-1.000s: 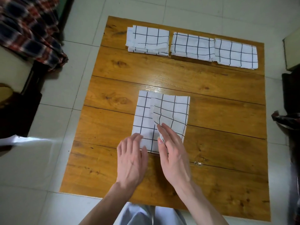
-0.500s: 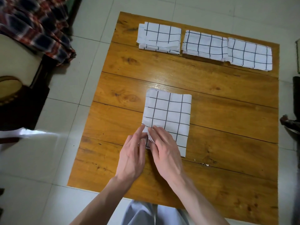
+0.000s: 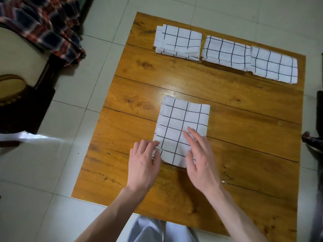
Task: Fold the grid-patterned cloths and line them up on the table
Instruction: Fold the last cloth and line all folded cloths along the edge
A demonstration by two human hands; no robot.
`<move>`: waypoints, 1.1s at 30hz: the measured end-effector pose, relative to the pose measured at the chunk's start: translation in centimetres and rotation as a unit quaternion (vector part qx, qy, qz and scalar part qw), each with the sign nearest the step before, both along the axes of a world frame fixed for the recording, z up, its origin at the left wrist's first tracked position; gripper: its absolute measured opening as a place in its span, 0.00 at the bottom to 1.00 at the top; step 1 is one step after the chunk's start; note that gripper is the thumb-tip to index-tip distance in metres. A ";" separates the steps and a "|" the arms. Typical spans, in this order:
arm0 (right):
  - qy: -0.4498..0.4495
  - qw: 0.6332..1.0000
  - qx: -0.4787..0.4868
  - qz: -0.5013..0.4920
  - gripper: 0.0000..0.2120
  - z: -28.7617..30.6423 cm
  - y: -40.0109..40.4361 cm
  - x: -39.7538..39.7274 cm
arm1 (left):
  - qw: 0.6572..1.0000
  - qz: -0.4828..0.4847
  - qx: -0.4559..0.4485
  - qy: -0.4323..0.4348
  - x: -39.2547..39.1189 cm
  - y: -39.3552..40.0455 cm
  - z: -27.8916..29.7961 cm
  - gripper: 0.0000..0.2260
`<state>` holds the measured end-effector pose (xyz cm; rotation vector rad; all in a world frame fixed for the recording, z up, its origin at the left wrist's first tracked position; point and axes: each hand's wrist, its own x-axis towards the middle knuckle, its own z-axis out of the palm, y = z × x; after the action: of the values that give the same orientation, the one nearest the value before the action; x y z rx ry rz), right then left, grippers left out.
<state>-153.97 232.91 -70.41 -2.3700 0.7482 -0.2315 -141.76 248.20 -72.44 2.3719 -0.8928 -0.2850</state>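
Left hand sits at the near left corner of the cloth being folded, its fingers curled down onto that corner, where the fabric bunches a little beneath them; it looks like a light pinch of the edge, though whether the thumb is under the layer cannot be told. Right hand lies flat over the near right part of the same cloth, fingers straight and spread, pressing down and gripping nothing; it is slightly blurred.

Only the head view is given. It shows this cloth as a tall rectangle near the middle of the wooden table, its far edge well short of the row at the back. That row holds three folded cloths: the left folded cloth, the middle folded cloth just beside it, and the right folded cloth, which touches or slightly overlaps the middle one.

The cloth appears thin, light and limp, with soft creases and layered edges that would slide apart easily. It should probably be taken at the two near corners, pinching all layers together, then folded away from the person while a flat palm holds the crease. Lifted from one corner alone, it would likely sag open. The polished table looks smooth, so the cloth may slip when pushed.
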 end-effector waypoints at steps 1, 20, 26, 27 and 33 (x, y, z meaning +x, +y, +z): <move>0.001 1.000 -0.006 -0.007 0.24 -0.1 -1.2 -0.5 | 1.000 0.006 0.010 -0.005 -0.1 0.0 -0.1 0.09; 0.173 0.957 -0.179 0.149 0.28 -2.8 -6.3 -2.2 | 0.957 -0.256 0.047 -0.131 -6.9 -1.9 0.2 0.18; 0.100 0.986 -0.123 0.046 0.24 -1.4 -8.9 -0.1 | 0.932 -0.308 0.120 -0.148 -8.5 -1.7 -0.7 0.27; 0.103 0.986 -0.129 0.040 0.24 -1.3 -9.8 0.5 | 0.932 -0.306 0.126 -0.147 -8.4 -1.8 -0.7 0.27; 0.146 0.963 -0.163 0.154 0.24 -1.8 -12.2 1.4 | 0.928 -0.304 0.156 -0.151 -6.4 -1.2 -0.3 0.26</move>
<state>-152.53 220.71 -72.17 -2.8349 0.4861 0.1439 -148.16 247.01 -72.76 2.3935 -1.8548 -0.3219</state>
